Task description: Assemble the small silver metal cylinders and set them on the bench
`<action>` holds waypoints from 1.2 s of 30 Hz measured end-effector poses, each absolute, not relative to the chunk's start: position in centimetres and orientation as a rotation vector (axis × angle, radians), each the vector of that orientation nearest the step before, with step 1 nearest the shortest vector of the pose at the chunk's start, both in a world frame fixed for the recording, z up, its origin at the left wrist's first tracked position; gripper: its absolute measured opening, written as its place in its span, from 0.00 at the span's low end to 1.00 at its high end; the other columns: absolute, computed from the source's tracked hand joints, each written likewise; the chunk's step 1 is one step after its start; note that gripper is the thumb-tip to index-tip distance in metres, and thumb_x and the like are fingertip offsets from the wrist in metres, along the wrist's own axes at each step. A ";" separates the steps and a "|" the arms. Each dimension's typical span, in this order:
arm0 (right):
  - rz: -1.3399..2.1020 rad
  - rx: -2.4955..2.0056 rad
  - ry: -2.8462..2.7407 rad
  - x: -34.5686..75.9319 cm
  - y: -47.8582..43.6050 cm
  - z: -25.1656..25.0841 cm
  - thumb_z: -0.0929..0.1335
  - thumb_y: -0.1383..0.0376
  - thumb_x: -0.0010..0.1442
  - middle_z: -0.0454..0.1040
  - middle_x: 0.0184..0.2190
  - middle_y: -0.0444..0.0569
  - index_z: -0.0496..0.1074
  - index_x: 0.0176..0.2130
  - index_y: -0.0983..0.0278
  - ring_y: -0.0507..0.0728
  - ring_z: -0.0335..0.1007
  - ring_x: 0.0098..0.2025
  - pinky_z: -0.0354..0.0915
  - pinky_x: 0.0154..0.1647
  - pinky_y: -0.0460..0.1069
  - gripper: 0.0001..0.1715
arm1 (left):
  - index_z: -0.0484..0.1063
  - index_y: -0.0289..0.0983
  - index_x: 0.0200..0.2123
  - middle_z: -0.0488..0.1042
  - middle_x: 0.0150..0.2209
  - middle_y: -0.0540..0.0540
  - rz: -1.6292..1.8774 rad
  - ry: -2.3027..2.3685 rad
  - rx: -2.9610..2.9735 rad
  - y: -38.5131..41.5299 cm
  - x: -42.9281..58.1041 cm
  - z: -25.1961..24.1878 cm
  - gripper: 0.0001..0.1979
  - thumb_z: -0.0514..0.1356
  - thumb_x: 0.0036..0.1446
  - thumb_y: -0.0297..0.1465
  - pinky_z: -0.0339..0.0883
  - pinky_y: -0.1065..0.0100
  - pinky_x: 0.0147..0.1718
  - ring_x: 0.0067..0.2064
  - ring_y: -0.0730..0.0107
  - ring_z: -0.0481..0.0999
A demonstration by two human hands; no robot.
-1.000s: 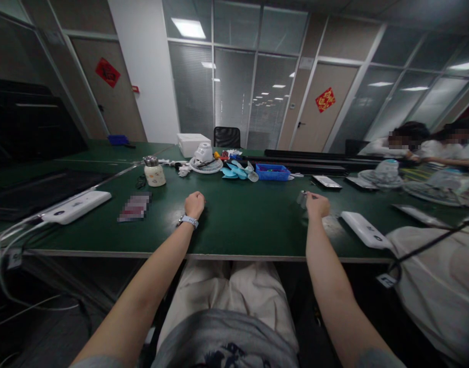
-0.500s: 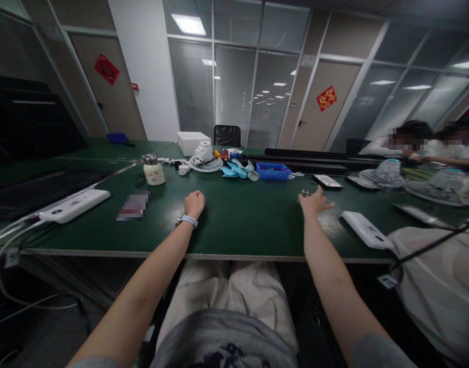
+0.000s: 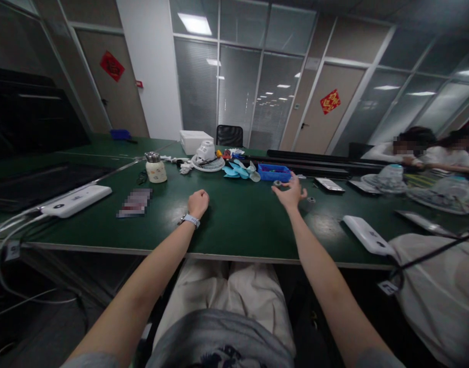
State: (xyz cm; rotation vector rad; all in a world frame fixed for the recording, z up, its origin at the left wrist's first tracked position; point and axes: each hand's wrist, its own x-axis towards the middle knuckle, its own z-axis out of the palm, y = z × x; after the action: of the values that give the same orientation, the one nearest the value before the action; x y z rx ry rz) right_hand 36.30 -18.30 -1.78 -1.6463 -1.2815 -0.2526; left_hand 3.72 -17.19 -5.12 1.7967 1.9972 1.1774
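Observation:
My left hand [image 3: 198, 203] rests on the green table [image 3: 238, 225] as a closed fist with nothing showing in it; a watch [image 3: 189, 220] is on its wrist. My right hand [image 3: 291, 193] is stretched further out over the table with its fingers spread, just in front of a blue tray [image 3: 273, 172]. A small round grey part [image 3: 277, 183] sits right at its thumb and forefinger; whether they touch it is unclear. Another small metal piece [image 3: 311, 200] lies on the table just right of that hand.
Light blue fan blades [image 3: 238, 171], a white fan housing [image 3: 207, 156], a small bottle [image 3: 156, 167] and a white box [image 3: 196, 141] stand at the back. White power strips lie at the left [image 3: 76, 200] and right [image 3: 367, 235]. People sit at the far right; another person in white [image 3: 441, 286] is close beside me.
My right hand opened, left the small metal piece on the table, and moved left and forward toward the blue tray. My left fist stayed put.

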 end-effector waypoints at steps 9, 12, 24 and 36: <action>0.352 -1.363 -1.584 21.6 -19.1 -3.5 0.73 0.59 0.46 0.76 0.28 0.37 0.57 0.61 0.54 0.60 0.70 0.51 0.48 0.57 0.60 0.45 | 0.77 0.41 0.41 0.79 0.42 0.47 1.554 1.444 2.203 -18.6 6.4 -4.7 0.13 0.54 0.61 0.36 0.63 0.63 0.49 0.47 0.63 0.71; 0.378 -1.334 -1.611 20.4 -19.4 -3.8 0.72 0.60 0.46 0.76 0.27 0.35 0.56 0.63 0.54 0.58 0.71 0.50 0.48 0.58 0.59 0.47 | 0.79 0.42 0.39 0.80 0.42 0.47 1.512 1.396 2.246 -18.8 6.5 -4.5 0.14 0.56 0.60 0.40 0.62 0.61 0.51 0.48 0.63 0.70; 0.373 -1.311 -1.669 21.3 -19.6 -5.1 0.75 0.56 0.46 0.75 0.31 0.37 0.59 0.61 0.52 0.59 0.72 0.47 0.50 0.57 0.59 0.46 | 0.79 0.44 0.44 0.79 0.45 0.45 1.341 2.000 1.884 -18.9 5.5 -3.3 0.19 0.54 0.61 0.46 0.55 0.57 0.53 0.54 0.56 0.66; 0.295 -1.259 -1.669 22.6 -20.2 -5.4 0.75 0.56 0.46 0.74 0.31 0.39 0.64 0.57 0.57 0.58 0.72 0.43 0.56 0.56 0.57 0.41 | 0.81 0.47 0.38 0.78 0.45 0.42 0.927 2.184 1.845 -17.3 4.3 -6.0 0.17 0.59 0.55 0.49 0.51 0.48 0.52 0.56 0.45 0.60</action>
State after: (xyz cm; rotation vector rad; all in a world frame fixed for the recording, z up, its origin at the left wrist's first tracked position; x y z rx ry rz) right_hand 22.64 -20.18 -5.38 -1.2590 -1.6693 0.2953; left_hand 4.32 -17.30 -5.99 1.8455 2.1835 0.9272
